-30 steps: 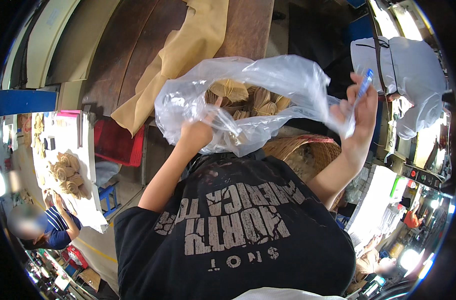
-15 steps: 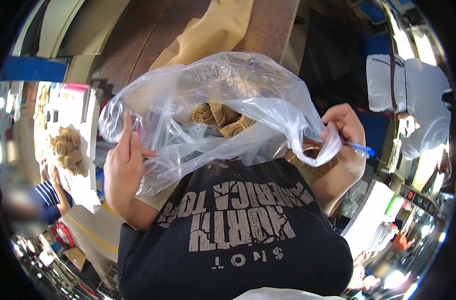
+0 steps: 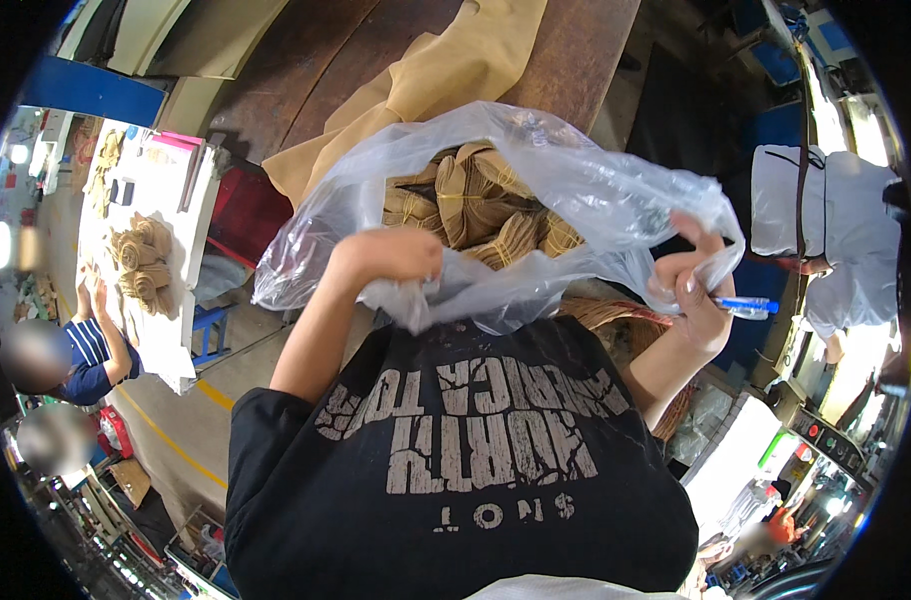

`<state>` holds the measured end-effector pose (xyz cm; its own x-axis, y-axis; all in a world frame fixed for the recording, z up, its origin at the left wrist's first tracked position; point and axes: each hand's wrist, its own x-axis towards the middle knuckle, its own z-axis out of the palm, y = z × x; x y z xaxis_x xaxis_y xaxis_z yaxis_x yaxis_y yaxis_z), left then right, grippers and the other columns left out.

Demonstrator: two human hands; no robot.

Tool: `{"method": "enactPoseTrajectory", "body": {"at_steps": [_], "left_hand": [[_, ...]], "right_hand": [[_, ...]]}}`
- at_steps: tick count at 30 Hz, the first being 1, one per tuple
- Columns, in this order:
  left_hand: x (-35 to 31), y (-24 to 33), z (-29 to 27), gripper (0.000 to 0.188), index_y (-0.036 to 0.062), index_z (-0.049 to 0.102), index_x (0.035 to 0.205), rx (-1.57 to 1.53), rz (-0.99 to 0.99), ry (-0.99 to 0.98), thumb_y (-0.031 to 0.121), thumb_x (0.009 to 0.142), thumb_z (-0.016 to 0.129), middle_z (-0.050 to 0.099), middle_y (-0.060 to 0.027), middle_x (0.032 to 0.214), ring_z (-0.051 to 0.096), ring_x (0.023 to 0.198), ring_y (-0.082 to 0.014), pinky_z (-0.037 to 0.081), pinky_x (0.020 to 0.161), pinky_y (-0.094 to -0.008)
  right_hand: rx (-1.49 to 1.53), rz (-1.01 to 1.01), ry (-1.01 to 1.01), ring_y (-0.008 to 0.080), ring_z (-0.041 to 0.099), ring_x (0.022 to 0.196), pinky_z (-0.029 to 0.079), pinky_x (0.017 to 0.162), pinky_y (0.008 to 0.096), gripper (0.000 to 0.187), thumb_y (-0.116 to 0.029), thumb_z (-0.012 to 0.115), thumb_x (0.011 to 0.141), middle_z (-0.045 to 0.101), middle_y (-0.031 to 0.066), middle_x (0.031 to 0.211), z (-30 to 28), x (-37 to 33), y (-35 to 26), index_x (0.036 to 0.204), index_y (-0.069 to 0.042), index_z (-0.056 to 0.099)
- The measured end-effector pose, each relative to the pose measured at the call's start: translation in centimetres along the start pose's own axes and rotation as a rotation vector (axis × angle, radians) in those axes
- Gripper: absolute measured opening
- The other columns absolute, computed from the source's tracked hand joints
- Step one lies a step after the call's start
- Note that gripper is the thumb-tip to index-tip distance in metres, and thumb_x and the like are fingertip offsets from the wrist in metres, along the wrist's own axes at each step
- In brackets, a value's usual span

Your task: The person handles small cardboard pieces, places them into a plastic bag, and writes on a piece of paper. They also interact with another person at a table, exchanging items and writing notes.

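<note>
As two hands (image 3: pixel 398 256) (image 3: pixel 698 295) hold one bag (image 3: pixel 616 185), four-plus bundles (image 3: pixel 464 208) show; one pen (image 3: pixel 751 305)

The person wears a black short-sleeved T-shirt (image 3: pixel 466 500), its front covered with rows of pale block lettering (image 3: pixel 496 455) (cracked all over, like old paint); both forearms (image 3: pixel 321 335) are bare.

From here I see bundles (image 3: pixel 466 200) inside the bag (image 3: pixel 601 185), a sheet (image 3: pixel 466 65) on the counter (image 3: pixel 341 70) beyond, and a basket (image 3: pixel 616 314) near its right side.
</note>
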<state>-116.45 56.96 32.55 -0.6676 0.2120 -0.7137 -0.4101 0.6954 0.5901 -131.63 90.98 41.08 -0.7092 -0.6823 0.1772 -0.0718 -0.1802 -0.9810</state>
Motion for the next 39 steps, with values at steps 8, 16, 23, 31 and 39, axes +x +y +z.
{"method": "enactPoseTrajectory", "body": {"at_steps": [8,16,23,31,39], "left_hand": [[6.4,-5.4,-7.7,0.032,0.0032,0.068,0.117,0.216,0.235,1.003,0.013,0.089,0.056,0.072,-0.0203,0.104,0.069,0.097,-0.0399,0.054,0.087,-0.0476],[13.0,4.3,-1.9,0.07,0.0221,0.056,0.142,0.62,0.59,0.847,0.009,0.075,0.071,0.049,-0.0166,0.148,0.044,0.14,-0.042,0.045,0.11,-0.0533],[17.3,2.4,-2.0,0.077,0.0273,0.053,0.148,0.554,0.431,0.811,0.023,0.077,0.083,0.043,-0.0216,0.152,0.034,0.146,-0.0452,0.033,0.119,-0.0601],[7.0,-0.2,-7.7,0.054,0.0226,0.066,0.134,0.451,0.326,0.929,0.027,0.081,0.077,0.066,-0.0108,0.125,0.061,0.122,-0.0349,0.045,0.108,-0.0492],[9.5,-1.6,-5.4,0.032,0.0106,0.075,0.117,0.352,0.42,0.774,0.017,0.088,0.064,0.07,-0.0141,0.118,0.068,0.107,-0.0347,0.055,0.092,-0.0473]], "right_hand": [[-0.108,0.01,0.039,-0.0006,0.035,0.046,0.022,0.043,0.0203,0.072,-0.03,0.062,0.105,0.046,-0.0065,0.062,2.4,5.7,-3.5,0.159,0.004,0.03],[-0.037,0.008,0.242,-0.0001,0.035,0.044,0.022,0.041,0.0206,0.056,-0.024,0.063,0.105,0.051,-0.0052,0.064,2.9,7.9,-2.6,0.154,-0.005,0.045],[0.116,0.029,0.368,-0.0004,0.033,0.047,0.02,0.043,0.0211,0.049,-0.019,0.063,0.104,0.049,-0.0077,0.067,2.1,8.5,-3.3,0.149,-0.004,0.051],[0.153,-0.019,0.384,-0.0006,0.029,0.047,0.017,0.042,0.022,0.048,-0.017,0.06,0.104,0.043,-0.0088,0.066,1.5,8.1,-3.5,0.149,-0.005,0.051],[-0.126,-0.072,0.25,0.0002,0.028,0.051,0.017,0.046,0.0218,0.052,-0.013,0.054,0.104,0.041,-0.0062,0.07,2.1,6.0,-4.4,0.152,0.003,0.044]]}}
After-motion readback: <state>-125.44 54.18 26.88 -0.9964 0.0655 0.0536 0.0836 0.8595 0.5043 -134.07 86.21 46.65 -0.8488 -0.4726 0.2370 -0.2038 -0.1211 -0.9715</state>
